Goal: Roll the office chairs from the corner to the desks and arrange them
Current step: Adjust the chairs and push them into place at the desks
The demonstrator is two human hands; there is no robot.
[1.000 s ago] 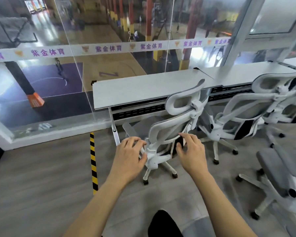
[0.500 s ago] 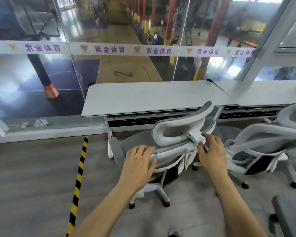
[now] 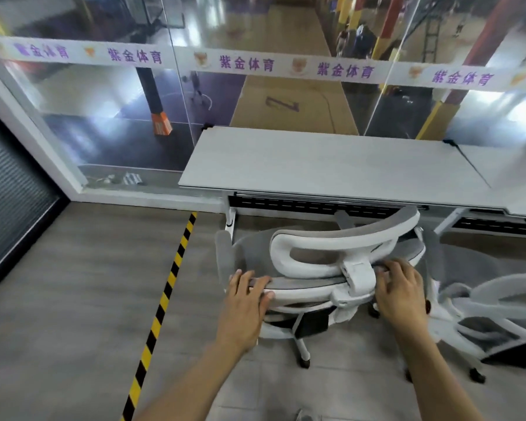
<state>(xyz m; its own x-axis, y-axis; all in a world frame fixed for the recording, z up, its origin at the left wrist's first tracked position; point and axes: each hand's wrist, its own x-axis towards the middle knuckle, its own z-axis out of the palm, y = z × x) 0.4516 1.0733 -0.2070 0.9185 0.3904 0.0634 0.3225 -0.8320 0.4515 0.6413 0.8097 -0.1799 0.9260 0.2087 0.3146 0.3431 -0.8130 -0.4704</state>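
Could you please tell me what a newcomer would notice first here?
The white-framed grey-mesh office chair in the centre draws the eye, with the left hand and right hand holding the top of its backrest. Beyond it a long pale grey desk runs along a glass wall crossed by a white banner strip with purple characters. A yellow-and-black striped floor tape runs diagonally at the left.

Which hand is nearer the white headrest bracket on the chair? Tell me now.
Right. The right hand grips the backrest just right of the headrest bracket, almost touching it; the left hand holds the backrest's left end, far from it.
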